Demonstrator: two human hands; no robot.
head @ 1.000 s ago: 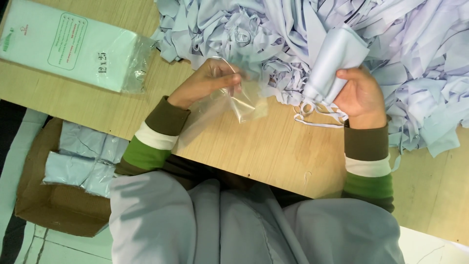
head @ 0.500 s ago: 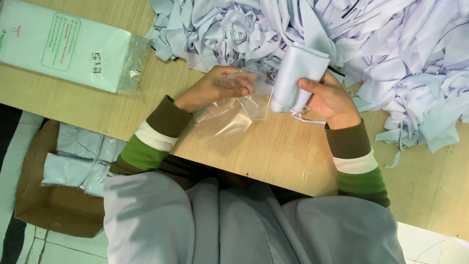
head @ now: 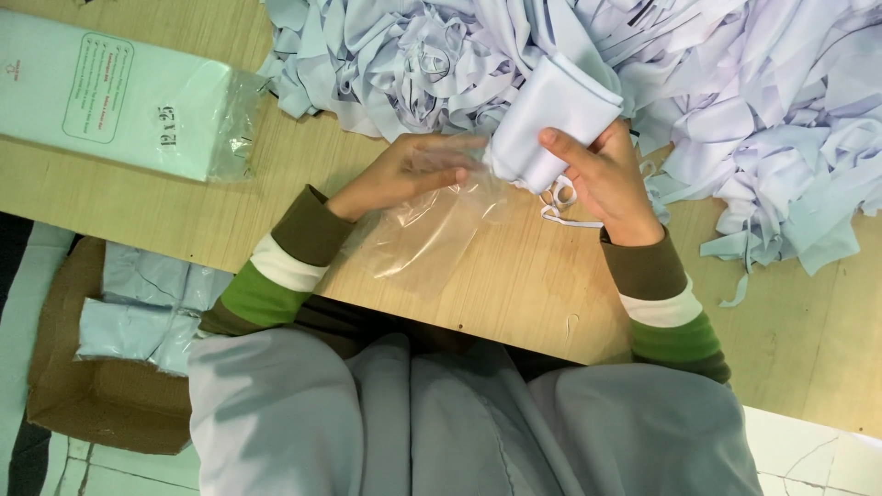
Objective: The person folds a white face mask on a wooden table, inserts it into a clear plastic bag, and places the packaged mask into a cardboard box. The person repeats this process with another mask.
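My right hand [head: 602, 179] has its grip clamped on a folded stack of white fabric masks [head: 551, 124] — thumb laid across the top face, fingers wrapped under the far side. The stack is held on a slant, its lower end aimed at the mouth of the clear plastic bag [head: 427, 234], which I judge is the reason for the tilt: the narrow end goes in first. White ear loops [head: 560, 204] dangle below the grip onto the table [head: 514, 294].

My left hand [head: 409, 170] lies just left of that grip, fingers closed on the bag's upper edge and seen partly through the film, so I read it as pinching the opening apart. The rest of the bag trails toward my body, flat on the table, empty as far as I can tell.

Pose: both forearms angle inward in striped sleeves, wrists low, hands nearly meeting.

Beyond the grip — a loose heap of pale fabric pieces [head: 735, 92]. Well left of it, a shrink-wrapped pale green packet [head: 110, 92]. Below the table's edge to the left, a cardboard box [head: 101, 404] with bagged bundles.
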